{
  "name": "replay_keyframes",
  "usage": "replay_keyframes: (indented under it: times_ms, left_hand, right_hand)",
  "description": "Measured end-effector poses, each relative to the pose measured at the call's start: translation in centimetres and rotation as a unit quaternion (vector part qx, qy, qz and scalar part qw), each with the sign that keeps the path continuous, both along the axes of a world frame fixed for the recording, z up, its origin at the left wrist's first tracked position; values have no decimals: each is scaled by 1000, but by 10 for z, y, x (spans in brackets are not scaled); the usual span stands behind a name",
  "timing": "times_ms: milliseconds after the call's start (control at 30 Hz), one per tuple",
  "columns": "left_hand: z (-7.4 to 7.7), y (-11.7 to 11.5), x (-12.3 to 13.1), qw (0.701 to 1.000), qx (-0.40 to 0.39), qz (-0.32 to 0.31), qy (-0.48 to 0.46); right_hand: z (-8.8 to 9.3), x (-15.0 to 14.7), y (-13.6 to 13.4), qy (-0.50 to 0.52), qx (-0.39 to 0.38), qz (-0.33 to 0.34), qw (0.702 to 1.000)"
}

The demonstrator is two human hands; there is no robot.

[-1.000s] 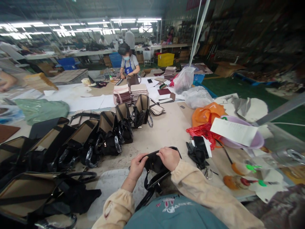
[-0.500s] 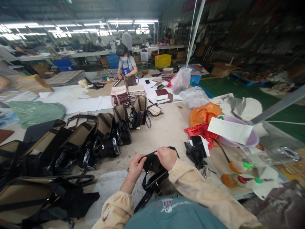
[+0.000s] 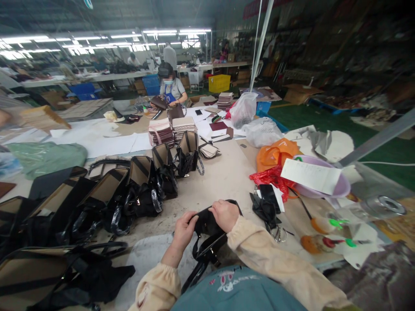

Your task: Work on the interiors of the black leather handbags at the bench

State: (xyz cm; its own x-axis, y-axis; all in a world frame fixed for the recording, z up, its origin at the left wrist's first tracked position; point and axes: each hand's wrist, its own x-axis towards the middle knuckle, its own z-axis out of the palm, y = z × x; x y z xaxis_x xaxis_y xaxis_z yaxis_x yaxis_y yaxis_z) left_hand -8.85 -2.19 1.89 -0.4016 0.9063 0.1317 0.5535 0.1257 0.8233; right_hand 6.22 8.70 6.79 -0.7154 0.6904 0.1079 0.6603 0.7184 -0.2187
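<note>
A black handbag [image 3: 207,235] stands in front of me at the table's near edge, against my teal apron. My left hand [image 3: 185,227] pinches the left part of its upper rim between thumb and fingers. Farther right along the same rim, my right hand [image 3: 226,214] is closed on the edge, its fingertips bent over it. A dark handle [image 3: 194,276] hangs from the bag's near side, and a small metal fitting glints there. The bag's inside is mostly hidden by my hands.
Several unfinished black bags [image 3: 142,185] with tan linings line the left side. To the right lie black straps [image 3: 266,205], scissors [image 3: 281,233], orange glue bottles [image 3: 313,244] and a purple basin [image 3: 343,183]. A co-worker [image 3: 173,86] handles a brown bag across the table.
My hands keep their hold on the bag's rim, with only slight shifts. The view has tilted a little. Across the table, the co-worker has raised a brown piece.
</note>
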Motion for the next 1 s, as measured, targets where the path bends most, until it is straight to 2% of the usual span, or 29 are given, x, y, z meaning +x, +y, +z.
replay_keyframes:
  times_ms: [267,433,700,1000]
  left_hand:
    - [22,5,5,988,-34,-70,131]
    - [26,17,9,976,-57,-60,200]
    - [23,28,10,982,-55,-53,170]
    - [23,31,9,983,-67,-51,160]
  right_hand:
    - [5,0,1,-6,-15,-4,1000]
    - [7,1,0,-11,-26,-18,999]
    - [4,6,8,-2,-33,12,999]
    - [7,12,11,-16,-39,-29,999]
